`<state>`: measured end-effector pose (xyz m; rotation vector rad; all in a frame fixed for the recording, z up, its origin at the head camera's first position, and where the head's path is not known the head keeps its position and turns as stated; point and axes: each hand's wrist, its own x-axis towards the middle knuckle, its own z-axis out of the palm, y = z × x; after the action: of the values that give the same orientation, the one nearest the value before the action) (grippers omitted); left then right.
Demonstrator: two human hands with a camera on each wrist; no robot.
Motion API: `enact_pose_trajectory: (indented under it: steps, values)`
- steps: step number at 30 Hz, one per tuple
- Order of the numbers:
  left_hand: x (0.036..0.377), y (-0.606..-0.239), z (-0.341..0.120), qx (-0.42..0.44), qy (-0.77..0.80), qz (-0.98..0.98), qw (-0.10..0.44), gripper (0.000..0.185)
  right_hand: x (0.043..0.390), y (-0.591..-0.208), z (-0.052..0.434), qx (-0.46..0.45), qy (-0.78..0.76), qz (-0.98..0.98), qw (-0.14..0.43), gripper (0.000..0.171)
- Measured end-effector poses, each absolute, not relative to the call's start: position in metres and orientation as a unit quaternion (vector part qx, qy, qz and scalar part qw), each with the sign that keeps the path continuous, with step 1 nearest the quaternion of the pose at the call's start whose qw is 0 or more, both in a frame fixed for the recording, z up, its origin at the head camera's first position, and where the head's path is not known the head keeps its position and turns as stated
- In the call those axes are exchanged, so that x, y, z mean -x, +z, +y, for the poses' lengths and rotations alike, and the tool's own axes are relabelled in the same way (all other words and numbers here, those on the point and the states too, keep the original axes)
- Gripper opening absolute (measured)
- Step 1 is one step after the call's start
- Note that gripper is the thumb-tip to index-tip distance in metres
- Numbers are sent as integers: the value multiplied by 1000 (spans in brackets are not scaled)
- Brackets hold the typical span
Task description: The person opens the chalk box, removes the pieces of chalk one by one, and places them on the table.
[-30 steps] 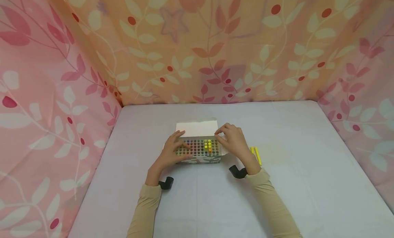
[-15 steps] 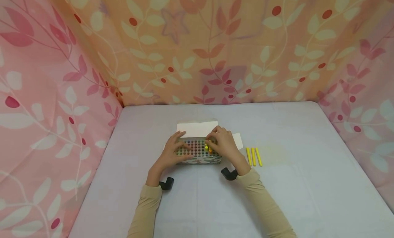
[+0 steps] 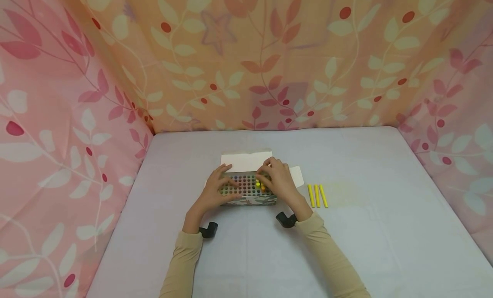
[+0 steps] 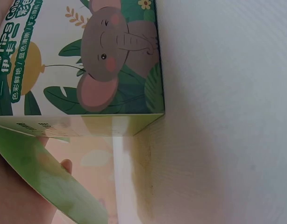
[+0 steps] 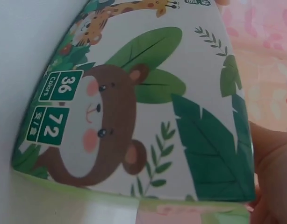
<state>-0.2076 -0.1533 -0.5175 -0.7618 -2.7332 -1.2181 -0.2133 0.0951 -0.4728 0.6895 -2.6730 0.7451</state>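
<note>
An open cardboard box stands at mid-table, filled with a grid of coloured stick ends. Elephant art shows on this box in the left wrist view. My left hand grips its left end, thumb along the front edge and fingers at the back. Over the right part of the grid bends my right hand, thumb and fingertips together right above some bright yellow stick ends. I cannot tell whether they pinch one. An orange stick end shows beside the thumb. To the right lie several slim yellow sticks.
The raised white lid stands behind the box, and a side flap sticks out right. Black wrist mounts project from both wrists over the white tablecloth. Floral curtains enclose the table on three sides.
My right hand has moved left from the box's right corner to above the yellow stick ends, uncovering the side flap and another loose yellow stick. My left hand has stayed in place.
</note>
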Motion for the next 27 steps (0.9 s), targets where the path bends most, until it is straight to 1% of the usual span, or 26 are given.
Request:
enact_pose_trajectory:
  steps: [8,14,19,27]
  values:
    - [207,-517,-153,244,-394,-886,27,31,213,-465,95,-246,297,-906,173,12]
    - [208,-517,-153,250,-396,-883,32,35,214,-463,95,-240,324,-889,219,14]
    - [208,-519,-153,247,-397,-883,32,33,212,-461,98,-232,344,-875,249,13]
    - [206,-516,-154,245,-394,-885,24,34,209,-456,110,-221,375,-861,263,11]
